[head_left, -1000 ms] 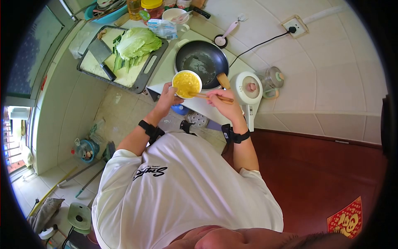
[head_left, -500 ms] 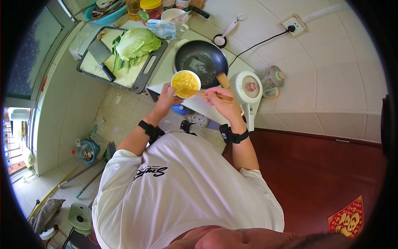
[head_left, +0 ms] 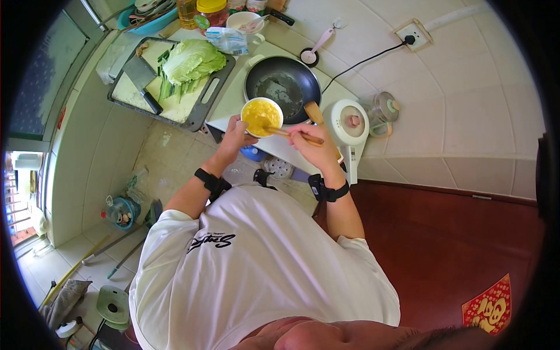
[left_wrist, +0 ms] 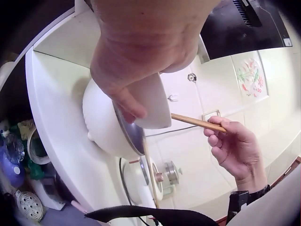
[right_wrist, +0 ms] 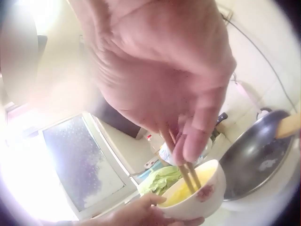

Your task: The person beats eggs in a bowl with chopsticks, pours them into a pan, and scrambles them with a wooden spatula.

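My left hand (head_left: 234, 140) grips a small white bowl (right_wrist: 207, 200) by its side, thumb at the rim and fingers underneath. Beaten egg (head_left: 261, 116), yellow and frothy, lies in the bowl. In my right hand (head_left: 315, 147) is a pair of wooden chopsticks (head_left: 297, 136), pinched between thumb and fingers, their tips down in the egg. Just beyond the bowl stands a dark frying pan (head_left: 284, 87) with a wet sheen on its bottom. A wooden spatula (head_left: 314, 113) leans on the pan's right rim.
Left of the pan, a cutting board (head_left: 125, 93) bears cabbage (head_left: 192, 61) and a cleaver (head_left: 142, 74). A white lidded electric pot (head_left: 347, 123) and a glass jug (head_left: 384, 111) stand to the right. A power cord (head_left: 361, 64) runs up to the wall socket.
The chopsticks have shifted about in the egg as my right hand makes small movements. The left hand keeps the bowl nearly still in front of the pan.
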